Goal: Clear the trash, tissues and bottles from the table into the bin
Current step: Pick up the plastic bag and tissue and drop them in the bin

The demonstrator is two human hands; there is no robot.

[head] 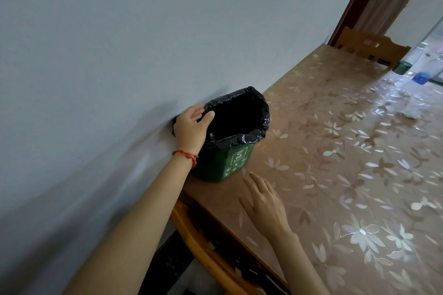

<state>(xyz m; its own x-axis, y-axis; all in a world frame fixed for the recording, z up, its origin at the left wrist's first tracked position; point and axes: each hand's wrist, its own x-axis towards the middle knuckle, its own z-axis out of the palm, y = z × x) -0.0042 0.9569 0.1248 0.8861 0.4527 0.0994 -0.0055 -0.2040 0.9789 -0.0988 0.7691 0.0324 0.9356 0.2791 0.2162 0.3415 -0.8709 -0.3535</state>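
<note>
Green plastic shows under a black liner on the small bin (223,151), which stands at the near corner of the worktop (347,175), close against the wall (119,43). The left hand (191,127) grips the bin's rim on the wall side, thumb hooked over the liner and the fingers (196,110) curled behind it. The right hand (263,201) lies flat and released on the worktop just beside the bin, holding nothing.

This looks like the setting-up step: the bin is being steadied or placed, and nothing has yet gone in that I can make out, the inside being too dark to tell. The rubbish lies well apart at the far end: a crumpled tissue (411,114) and clear bottles (422,64), blurred. Next, the free hand would need to reach across for the tissue, or the bin be drawn nearer.
</note>
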